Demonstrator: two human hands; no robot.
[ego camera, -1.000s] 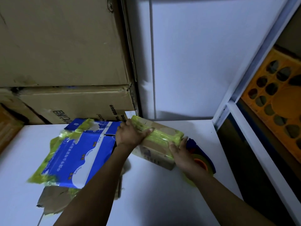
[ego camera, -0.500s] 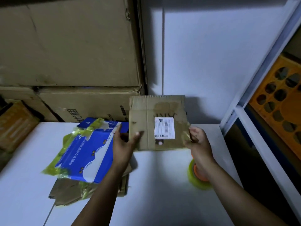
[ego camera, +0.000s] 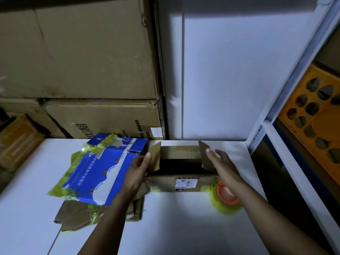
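Nearest the viewer, a yellow tape roll is being partly covered by the right wrist; it is lying on the counter just below the right hand. To the outside of the left wrist, torn cardboard scraps and a flattened blue carton are being noted.

The small cardboard box is being bracketed by both hands. It is sitting on the counter directly between them, mouth upward, its long axis running from one hand to the other. The left hand is being held wide, fingers fairly straight, thumb laid against the left side flap; nothing is being gripped. The right hand is likewise being held wide and relaxed, its thumb tip touching the right side flap.

Each flap is being judged nearer to its own hand, so an inward fold, one hand per flap, is being judged the likely coming move.

The box interior is being lost in shadow, so its contents cannot be told. Nor can it be told whether the labelled near face is a wall or a dropped flap. Beyond the fingertips, stacked large cartons are being cut off by the upper edge.
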